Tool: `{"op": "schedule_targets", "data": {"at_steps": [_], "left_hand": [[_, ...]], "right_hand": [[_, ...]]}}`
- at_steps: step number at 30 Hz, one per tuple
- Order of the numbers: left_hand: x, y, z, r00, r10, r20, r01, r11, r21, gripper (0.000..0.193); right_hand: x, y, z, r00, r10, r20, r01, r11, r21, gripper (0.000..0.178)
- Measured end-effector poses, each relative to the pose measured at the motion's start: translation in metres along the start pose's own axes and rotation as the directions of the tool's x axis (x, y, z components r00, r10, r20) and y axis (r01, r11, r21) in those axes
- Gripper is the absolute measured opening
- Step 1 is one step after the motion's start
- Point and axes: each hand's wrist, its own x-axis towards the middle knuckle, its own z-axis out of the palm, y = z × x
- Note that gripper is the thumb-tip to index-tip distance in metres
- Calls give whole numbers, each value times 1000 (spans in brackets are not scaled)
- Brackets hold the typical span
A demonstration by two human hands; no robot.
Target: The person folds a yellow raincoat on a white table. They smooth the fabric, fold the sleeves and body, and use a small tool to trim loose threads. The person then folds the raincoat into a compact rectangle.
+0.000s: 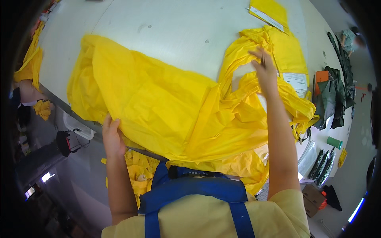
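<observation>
A large, crumpled yellow sheet-like garment (pixel 154 95), thin and slightly shiny, spreads across the table and hangs over its near edge. At its near left edge, my left hand (pixel 114 137) pinches the fabric, the fingers partly hidden by it. My right hand (pixel 266 71) is raised over the bunched yellow fabric on the right, its fingers bent and blurred. A small dark pointed thing (pixel 262 60) shows between those fingers; its kind is not clear. Just beyond lies a folded yellow piece (pixel 289 51), with a white printed paper (pixel 295 80) at its near side.
The pale table (pixel 174 27) has another yellow folded piece (pixel 272 10) at the far right. Dark green garments (pixel 333 95), an orange box (pixel 320 77), a green roll (pixel 334 142) and dark packets (pixel 322 166) lie along the right side. More yellow fabric (pixel 139 170) hangs below the near edge.
</observation>
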Motion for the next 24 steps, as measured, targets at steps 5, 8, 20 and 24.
{"op": "schedule_targets", "data": {"at_steps": [5, 8, 20, 24], "left_hand": [[-14, 24, 43, 847, 517, -129, -351, 724, 594, 54], [-26, 39, 83, 915, 399, 58, -396, 862, 316, 55], [-39, 16, 250, 620, -135, 773, -26, 981, 192, 40], [-53, 6, 237, 614, -208, 761, -21, 960, 280, 37]], "right_hand": [[97, 95, -47, 937, 310, -160, -346, 889, -301, 25], [73, 50, -35, 971, 176, -160, -203, 964, -170, 25], [25, 28, -21, 997, -79, -5, 71, 912, -404, 25], [84, 75, -5, 999, -24, -41, -3, 835, -550, 30]]}}
